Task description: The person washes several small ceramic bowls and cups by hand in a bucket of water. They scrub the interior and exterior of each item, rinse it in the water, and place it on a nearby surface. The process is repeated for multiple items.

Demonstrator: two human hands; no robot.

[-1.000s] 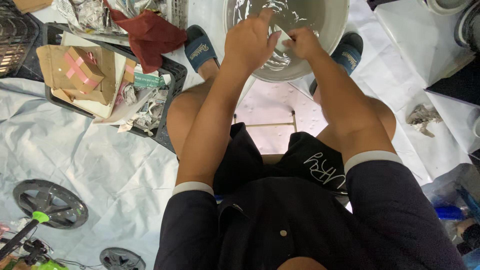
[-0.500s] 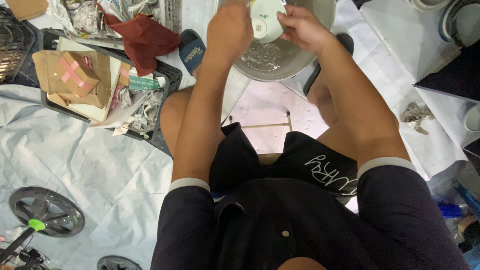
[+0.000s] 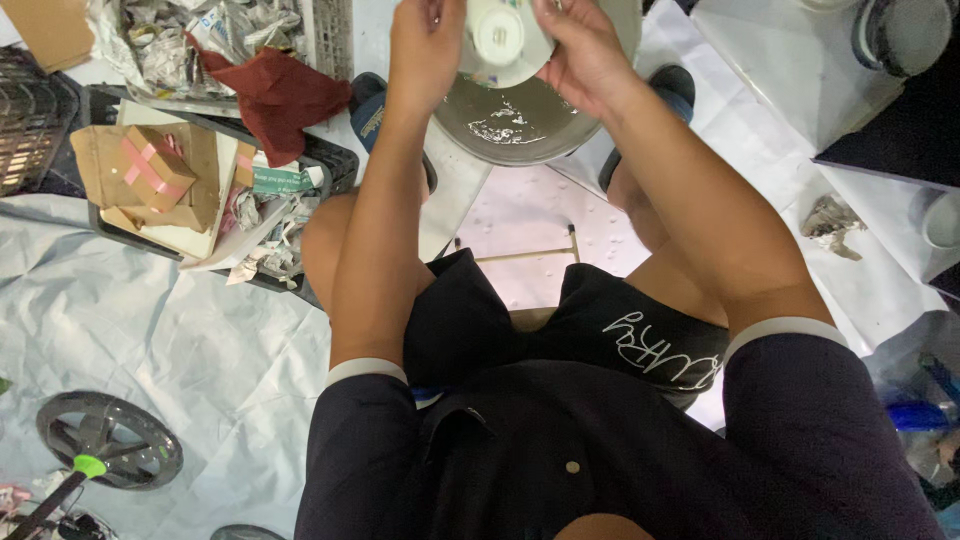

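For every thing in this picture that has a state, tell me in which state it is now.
White bowl: upside down, held up over the basin.
Left hand: grips the bowl's left edge.
Right hand: grips the bowl's right edge.
Metal basin: on the floor, white residue inside.
Cardboard box: closed, crossed with pink tape.
Red cloth: crumpled on the paper scraps.
Black tray: filled with cardboard and paper.
Grey wheel: lying flat on the sheet.
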